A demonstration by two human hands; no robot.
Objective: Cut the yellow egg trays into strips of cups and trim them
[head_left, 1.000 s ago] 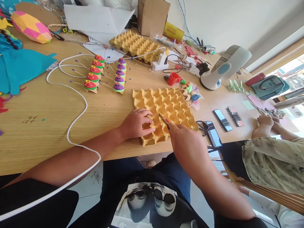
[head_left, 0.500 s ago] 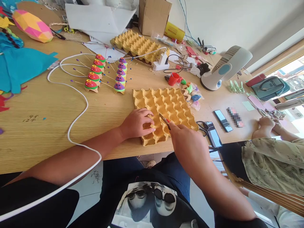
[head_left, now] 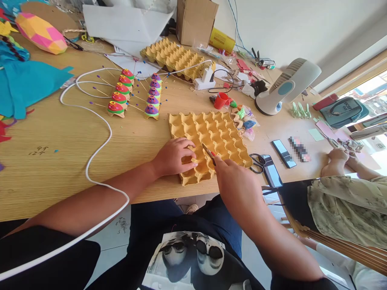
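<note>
In front of me on the table lies a yellow pulp egg tray [head_left: 211, 131], its cups facing up. My left hand [head_left: 173, 157] rests on the tray's left side, fingers curled over the ridges and gripping it. In my right hand [head_left: 238, 181] is a utility knife [head_left: 208, 153], held by its handle, which my fingers mostly hide. The thin blade points forward and left, its tip down among the cups near the tray's middle. Black-handled scissors [head_left: 257, 163] lie by the tray's right corner.
Painted egg-carton strips [head_left: 117, 102] with stick legs stand at the back left. Behind are another egg tray [head_left: 178, 58] and a power adapter [head_left: 205, 78]. A white cable [head_left: 105, 141] crosses my left forearm. To the right are a fan [head_left: 284, 88], phones [head_left: 283, 153] and another person's hands [head_left: 338, 155].
My right hand has shifted very slightly left, the knife's blade staying almost in place on the tray. My left hand and the tray look unmoved.
</note>
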